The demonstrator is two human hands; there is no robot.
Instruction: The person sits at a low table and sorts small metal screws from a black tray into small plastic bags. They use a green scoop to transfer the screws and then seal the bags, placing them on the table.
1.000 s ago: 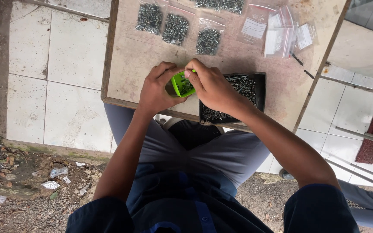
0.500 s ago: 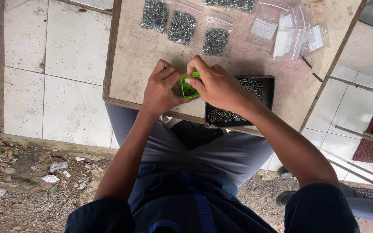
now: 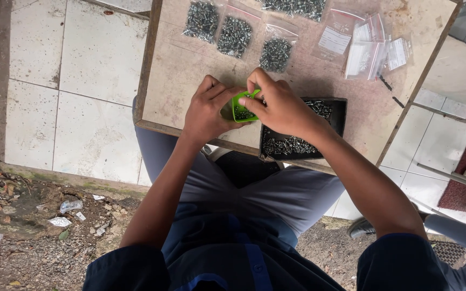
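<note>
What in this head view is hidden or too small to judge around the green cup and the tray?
- Green cup: most of it is hidden by the left hand and right hand; screw count unreadable.
- Black tray: its left part lies under the right hand.
- Top bag of screws: cut by the frame edge.

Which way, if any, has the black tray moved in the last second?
No. The black tray still sits at the front edge of the table, with the same gap to the nearest screw bag; only the camera view shifted.

Green cup (image 3: 242,109): glossy plastic. Screws (image 3: 289,145): bright metal, in matt black tray (image 3: 341,116). Table (image 3: 179,70): worn, rough board. Bags (image 3: 234,33): clear plastic
</note>
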